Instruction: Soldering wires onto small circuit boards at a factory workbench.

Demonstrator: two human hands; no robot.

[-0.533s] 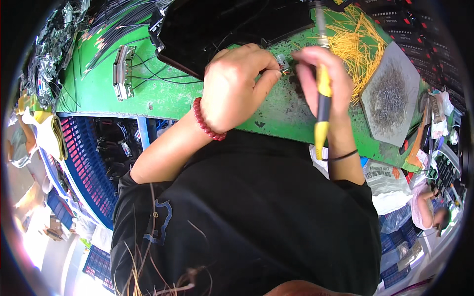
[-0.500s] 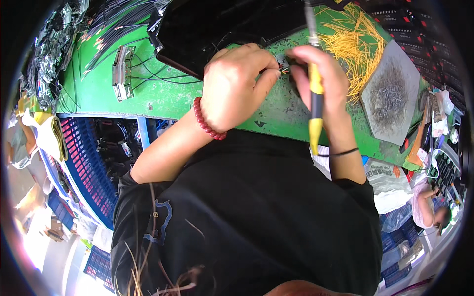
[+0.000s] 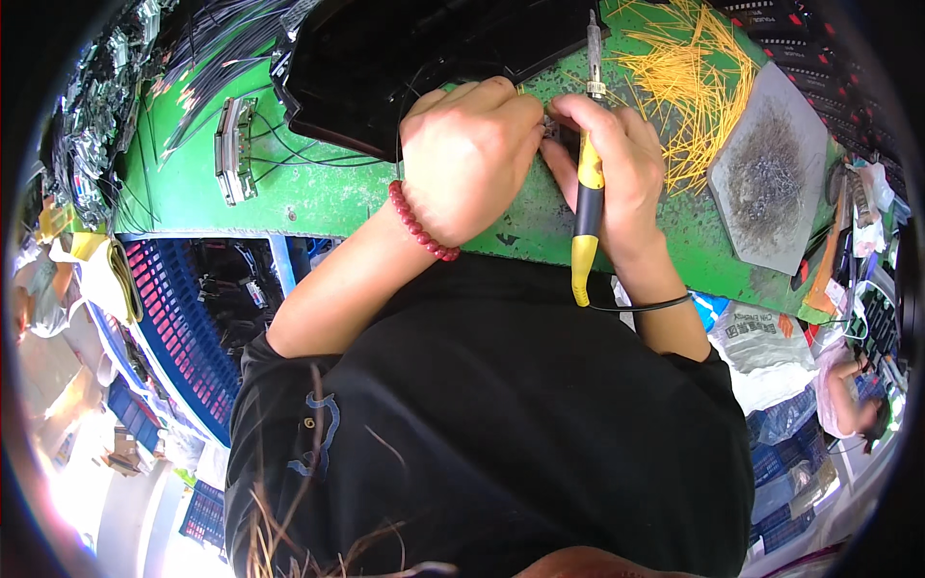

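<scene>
My left hand (image 3: 472, 154) is closed over the edge of the green bench, back upward, a red bead bracelet at its wrist. Its fingertips are pinched and hidden, so what they hold cannot be made out. Beside it my right hand (image 3: 621, 159) grips a yellow and black soldering iron (image 3: 589, 207), tip pointing away from me and cable trailing back over the wrist. The right thumb and forefinger meet the left fingertips around a tiny part too small to name. Just beyond the hands lies a glossy black housing (image 3: 371, 72), with thin black wires near it.
Loose yellow wires (image 3: 699, 106) lie at right, by a grey plate (image 3: 771, 173) with a dark scorched patch. At left sit a metal part (image 3: 234, 151) with black leads and a bundle of black wires (image 3: 207, 72). A blue basket (image 3: 178, 318) stands below; another person (image 3: 848, 400) is far right.
My right hand has moved left with the soldering iron, and its fingertips now meet those of my left hand. The gap between the hands has closed.
</scene>
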